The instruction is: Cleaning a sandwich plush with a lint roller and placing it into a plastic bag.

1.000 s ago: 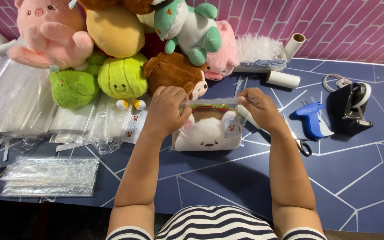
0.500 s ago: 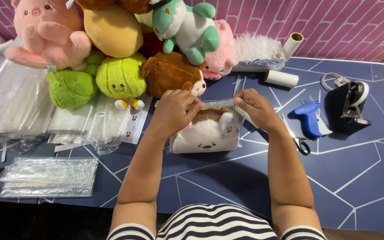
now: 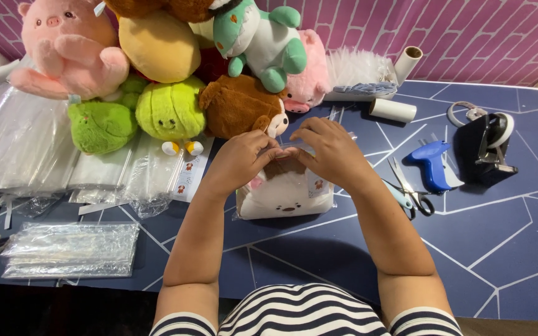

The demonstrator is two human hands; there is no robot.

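A cream-and-brown plush toy (image 3: 284, 198) lies inside a clear plastic bag on the dark blue table (image 3: 493, 249), right in front of me. My left hand (image 3: 239, 160) and my right hand (image 3: 329, 151) meet at the bag's far, open end, fingertips pinching the plastic flap together. Both hands cover the top of the bag, so the flap itself is mostly hidden. Only the toy's lower face shows below my wrists.
A heap of plush toys lies behind: a pink pig (image 3: 63, 46), green ones (image 3: 169, 111), a brown one (image 3: 239, 106). Stacks of clear bags (image 3: 14, 146) fill the left, another pack (image 3: 70, 249) nearer. Right: scissors (image 3: 409, 193), a blue tagging gun (image 3: 429, 163), a tape dispenser (image 3: 490, 146), a paper roll (image 3: 392, 109).
My hands have come together from the bag's two sides to its top middle, closing the flap. The bagged toy has stayed in place.
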